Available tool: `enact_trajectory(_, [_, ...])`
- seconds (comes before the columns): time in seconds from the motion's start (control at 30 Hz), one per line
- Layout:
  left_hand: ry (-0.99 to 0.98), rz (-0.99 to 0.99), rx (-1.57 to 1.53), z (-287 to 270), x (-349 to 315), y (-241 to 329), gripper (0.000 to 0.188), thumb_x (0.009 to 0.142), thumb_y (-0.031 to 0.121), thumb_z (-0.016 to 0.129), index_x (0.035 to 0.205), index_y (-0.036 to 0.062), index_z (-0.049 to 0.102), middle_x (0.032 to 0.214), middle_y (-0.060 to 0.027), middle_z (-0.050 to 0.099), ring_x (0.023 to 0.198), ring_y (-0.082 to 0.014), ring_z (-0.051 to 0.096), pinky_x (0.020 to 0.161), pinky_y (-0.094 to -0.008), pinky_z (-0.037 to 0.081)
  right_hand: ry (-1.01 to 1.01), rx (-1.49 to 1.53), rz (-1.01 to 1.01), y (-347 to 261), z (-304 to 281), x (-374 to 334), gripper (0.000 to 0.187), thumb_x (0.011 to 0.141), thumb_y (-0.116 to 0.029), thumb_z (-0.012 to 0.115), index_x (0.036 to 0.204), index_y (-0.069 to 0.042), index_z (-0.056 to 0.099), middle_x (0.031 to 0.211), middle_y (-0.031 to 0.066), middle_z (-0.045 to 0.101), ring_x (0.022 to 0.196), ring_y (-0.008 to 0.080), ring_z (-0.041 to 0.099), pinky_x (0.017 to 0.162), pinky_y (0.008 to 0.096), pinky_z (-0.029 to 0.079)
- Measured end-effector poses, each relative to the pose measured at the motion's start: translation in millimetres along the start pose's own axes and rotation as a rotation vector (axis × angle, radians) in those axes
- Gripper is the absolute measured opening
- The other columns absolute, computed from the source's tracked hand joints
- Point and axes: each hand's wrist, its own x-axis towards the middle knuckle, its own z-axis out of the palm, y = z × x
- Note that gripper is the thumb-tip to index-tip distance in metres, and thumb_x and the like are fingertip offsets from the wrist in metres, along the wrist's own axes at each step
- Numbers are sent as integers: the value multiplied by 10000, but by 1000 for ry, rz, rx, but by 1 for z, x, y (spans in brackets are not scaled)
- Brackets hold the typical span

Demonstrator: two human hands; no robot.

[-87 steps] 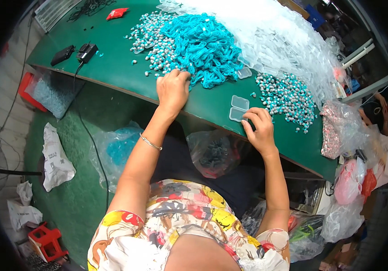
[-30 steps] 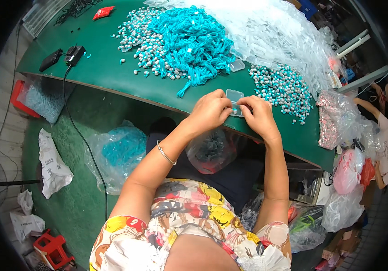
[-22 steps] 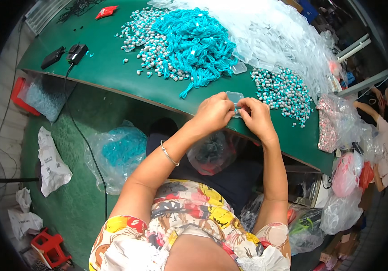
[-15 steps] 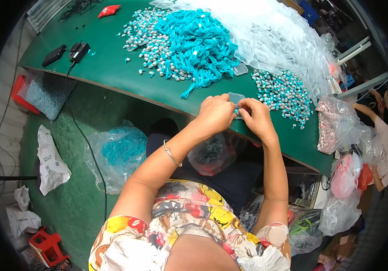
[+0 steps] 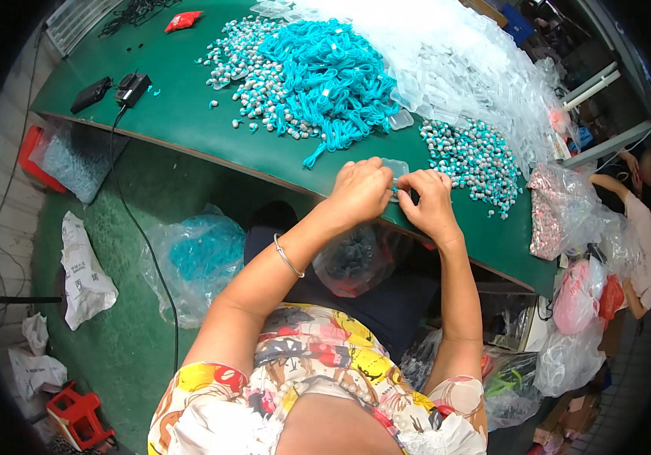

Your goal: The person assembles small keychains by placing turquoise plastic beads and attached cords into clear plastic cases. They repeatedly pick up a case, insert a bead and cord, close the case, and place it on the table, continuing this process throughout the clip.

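Close to the front edge of the green table, my two hands meet at a small clear plastic case (image 5: 395, 166). My left hand (image 5: 362, 189) is closed on the case's left side, its fingers curled and its knuckles up. From the right, my right hand (image 5: 430, 203) bends its thumb and forefinger onto the same case. A bit of turquoise shows between the hands; my fingers hide most of it. Beyond them lies a heap of turquoise cord bundles (image 5: 333, 83). Small grey-and-turquoise plug-like pieces (image 5: 473, 163) are piled just right of my right hand.
A large mound of clear plastic cases (image 5: 454, 68) covers the table's back right. More small pieces (image 5: 261, 95) lie left of the cords. Black devices (image 5: 133, 89) with a cable sit at the left. Bagged pink pieces (image 5: 547, 212) stand at the right edge, near another person (image 5: 644, 243).
My right hand has shifted slightly, its fingers curling a little differently at the case. My left hand stays nearly in place.
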Motion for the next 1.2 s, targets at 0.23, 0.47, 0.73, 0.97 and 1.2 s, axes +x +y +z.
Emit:
enact_trajectory(0.23, [36,-54,-105,3,-4,-1,194,762,187,710,907,70,657,845,-112,606,838,-333,622,721,-455,469,30,14,-52,2,2,3,77,730,-97,683,792,-94,637,810,51,584,854,264,574,809,423,393])
enact_trajectory(0.47, [51,51,-38,4,-13,-3,434,724,280,799,1097,107,661,938,-97,583,938,-316,600,768,-440,442,-34,-18,-73,0,-4,6,64,736,-62,640,790,-90,659,856,53,585,876,269,572,796,422,406])
enact_trajectory(0.73, [63,55,-49,3,-15,-2,418,692,271,829,1025,77,669,954,-95,606,960,-298,600,779,-444,443,41,6,-130,-3,-12,42,103,749,-56,663,843,-95,682,845,53,612,856,272,601,745,413,447])
enact_trajectory(0.97, [130,132,-21,19,-18,-16,524,728,318,807,1136,31,648,1134,-180,652,1058,-389,601,886,-504,469,-197,73,-413,-52,44,120,207,732,-78,755,933,-109,715,868,82,607,869,303,604,747,421,493])
enact_trajectory(1.2, [90,118,8,15,-19,-12,509,741,315,797,1142,42,639,1113,-163,641,1054,-363,595,874,-476,457,-10,259,-369,-40,31,104,202,738,-103,764,932,-75,717,933,112,634,916,306,623,787,425,505])
